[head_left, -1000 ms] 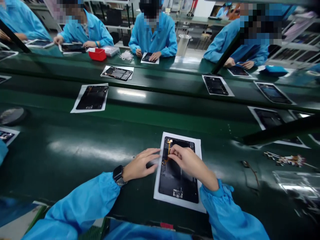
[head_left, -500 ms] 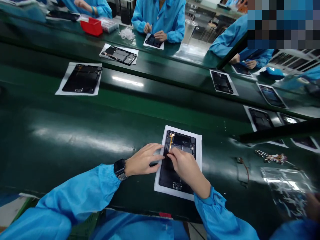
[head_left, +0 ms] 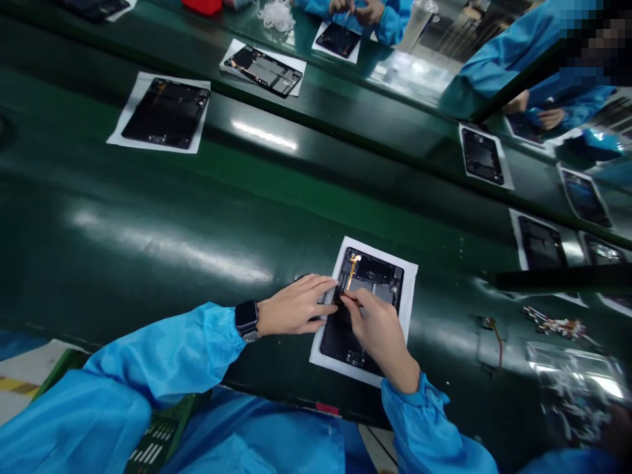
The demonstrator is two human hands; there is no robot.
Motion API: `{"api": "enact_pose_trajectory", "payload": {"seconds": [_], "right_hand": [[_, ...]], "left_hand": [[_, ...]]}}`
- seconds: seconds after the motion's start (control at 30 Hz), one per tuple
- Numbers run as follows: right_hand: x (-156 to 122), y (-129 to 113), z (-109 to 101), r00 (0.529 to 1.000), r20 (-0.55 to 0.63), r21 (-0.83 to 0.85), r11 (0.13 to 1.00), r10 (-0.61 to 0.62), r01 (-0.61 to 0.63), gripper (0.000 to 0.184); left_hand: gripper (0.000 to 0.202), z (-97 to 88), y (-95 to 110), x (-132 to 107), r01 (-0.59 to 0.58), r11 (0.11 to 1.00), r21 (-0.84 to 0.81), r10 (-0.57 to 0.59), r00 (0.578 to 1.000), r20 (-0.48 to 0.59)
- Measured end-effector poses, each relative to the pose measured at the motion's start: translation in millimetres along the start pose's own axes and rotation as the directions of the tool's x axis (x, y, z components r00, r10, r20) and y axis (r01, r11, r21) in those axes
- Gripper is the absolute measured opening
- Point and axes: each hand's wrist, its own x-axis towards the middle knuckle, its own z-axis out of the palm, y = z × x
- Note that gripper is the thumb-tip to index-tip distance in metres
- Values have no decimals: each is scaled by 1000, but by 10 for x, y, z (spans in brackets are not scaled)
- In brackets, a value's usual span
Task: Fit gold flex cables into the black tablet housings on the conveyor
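Note:
An opened black tablet (head_left: 340,336) lies on a white sheet (head_left: 409,289) in front of me. An orange flex cable (head_left: 352,273) runs down its upper left part, with a pale connector end at the top. My right hand (head_left: 372,326) is over the tablet, thumb and forefinger pinched at the cable's lower end; the exact grip is partly hidden. My left hand (head_left: 299,306) is open, fingers apart, its fingertips at the tablet's left edge.
Loose small cables (head_left: 555,324), a thin wired part (head_left: 494,342) and a clear plastic tray (head_left: 575,359) lie at right. A dark bar (head_left: 563,280) juts in above them. Another tablet (head_left: 165,113) lies upper left. Co-workers in blue sleeves (head_left: 494,69) work across the bench.
The view has shifted, so the bench and far tablets appear higher and the tablet slightly further right. My hands keep nearly the same places on the tablet, with the right fingers still pinched.

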Motion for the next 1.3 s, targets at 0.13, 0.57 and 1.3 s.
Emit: {"api": "enact_pose_trajectory", "payload": {"seconds": [0.13,0.57,1.3], "right_hand": [[-46,29,-61,998,-17,118,992,53,-50,11],[-74,-49,-60,994,-17,130,986,109,-106,15],[60,-98,-175,986,99,-156,981,136,-119,18]], "left_hand": [[32,-8,3,-4,13,1000,12,-13,1000,15],[30,1,-2,1,19,1000,-10,-19,1000,1],[32,9,-16,-16,1,1000,-19,-2,999,-36]]}}
